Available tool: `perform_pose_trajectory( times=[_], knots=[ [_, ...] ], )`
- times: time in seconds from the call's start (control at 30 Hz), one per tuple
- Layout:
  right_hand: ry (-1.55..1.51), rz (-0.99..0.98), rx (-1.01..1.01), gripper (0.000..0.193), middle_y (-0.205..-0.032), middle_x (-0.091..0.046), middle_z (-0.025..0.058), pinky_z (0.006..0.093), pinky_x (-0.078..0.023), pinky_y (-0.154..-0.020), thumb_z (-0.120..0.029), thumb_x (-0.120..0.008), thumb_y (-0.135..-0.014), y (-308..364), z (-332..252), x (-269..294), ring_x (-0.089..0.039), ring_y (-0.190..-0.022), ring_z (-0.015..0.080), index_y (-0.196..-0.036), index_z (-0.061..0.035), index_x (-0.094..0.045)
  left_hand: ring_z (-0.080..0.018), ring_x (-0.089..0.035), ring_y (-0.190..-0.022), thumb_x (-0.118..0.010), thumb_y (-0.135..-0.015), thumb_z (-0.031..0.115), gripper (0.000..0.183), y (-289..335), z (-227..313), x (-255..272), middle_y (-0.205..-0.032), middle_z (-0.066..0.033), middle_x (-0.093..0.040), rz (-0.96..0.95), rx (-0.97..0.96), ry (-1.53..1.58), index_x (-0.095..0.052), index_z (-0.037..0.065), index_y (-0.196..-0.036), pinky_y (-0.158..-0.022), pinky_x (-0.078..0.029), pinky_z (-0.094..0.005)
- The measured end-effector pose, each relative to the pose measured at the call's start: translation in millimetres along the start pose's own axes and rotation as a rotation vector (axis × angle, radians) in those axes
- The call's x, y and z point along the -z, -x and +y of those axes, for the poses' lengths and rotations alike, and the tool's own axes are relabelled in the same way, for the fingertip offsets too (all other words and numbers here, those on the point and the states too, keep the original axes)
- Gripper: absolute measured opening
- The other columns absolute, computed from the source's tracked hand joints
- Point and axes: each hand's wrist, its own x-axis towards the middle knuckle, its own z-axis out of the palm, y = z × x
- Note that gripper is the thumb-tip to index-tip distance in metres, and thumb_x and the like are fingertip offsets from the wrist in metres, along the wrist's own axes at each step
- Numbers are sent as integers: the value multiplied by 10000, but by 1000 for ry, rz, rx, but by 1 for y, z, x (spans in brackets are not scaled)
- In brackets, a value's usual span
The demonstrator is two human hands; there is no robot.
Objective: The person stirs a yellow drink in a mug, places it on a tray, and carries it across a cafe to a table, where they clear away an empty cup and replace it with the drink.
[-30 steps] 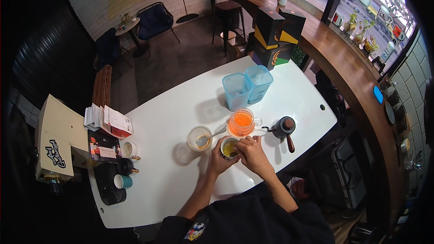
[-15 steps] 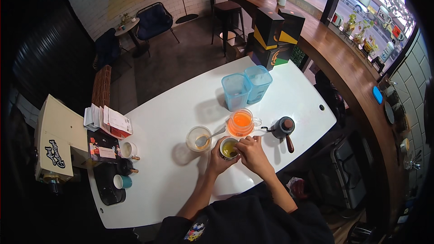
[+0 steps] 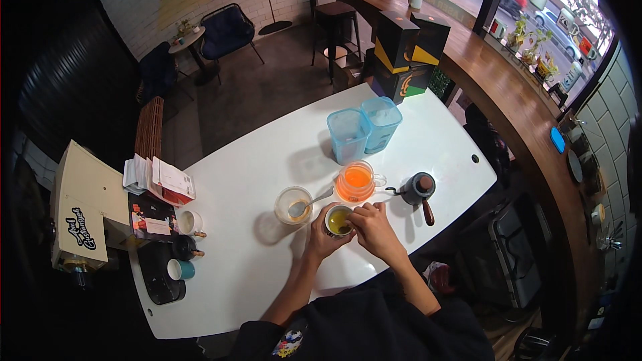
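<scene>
A small cup (image 3: 338, 220) holding yellow-green liquid is gripped in my left hand (image 3: 321, 239), whose fingers wrap round its side. Over its right rim, my right hand (image 3: 376, 228) is closed with the fingertips together at the liquid; whatever they pinch is hidden. Just left of the cup stands a clear glass (image 3: 287, 215) with a spoon (image 3: 322, 196) leaning in it. Behind my hands is a glass server (image 3: 356, 190) of orange liquid, its handle to the right. A dark hand grinder (image 3: 420, 187) with a wooden-handled part stands to the right.
Two blue translucent containers (image 3: 348, 135) stand behind the server on the white table (image 3: 234, 180). Black boxes (image 3: 401, 43) are stacked at the far edge. Several cups, including a teal cup (image 3: 182, 269), and a cream machine (image 3: 87, 207) sit at the left. A wooden counter (image 3: 495, 83) curves along the right.
My hands and the cup stay almost where they were. The things on the table have not moved; only the traffic outside the window differs.
</scene>
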Motion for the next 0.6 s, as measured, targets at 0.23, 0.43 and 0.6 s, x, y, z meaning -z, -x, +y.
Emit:
perform_pose_trajectory(
  times=[0.23, 0.43, 0.6],
  knots=[
    [52, 165, -26, 88, -817, -612, 76, 410, -368, -827, -50, -662, -851, -3, 1, -6, -559, -845, 264, -934, -39, -690, -203, -678, -1024, -935, -639, 155, 789, -1, 5, -1, -1134, -142, -684, 6, -59, -50, -533, 10, -1303, -906, -558, -349],
    [-56, 17, 2, 104, -824, -613, 72, 405, -377, -816, -22, -654, -839, 1, -4, -3, -558, -838, 258, -932, -47, -692, -223, -686, -1019, -940, -625, 159, 783, 2, -7, -1, -1129, -140, -685, 2, -55, 23, -550, 19, -1290, -898, -561, -356],
    [49, -25, 8, 131, -816, -608, 69, 403, -378, -818, -23, -654, -835, 4, -5, 9, -558, -836, 254, -952, -53, -703, -235, -691, -1007, -945, -616, 182, 788, 3, -2, -2, -1125, -134, -685, 0, -76, -2, -555, 25, -1283, -887, -564, -356]
  ],
)
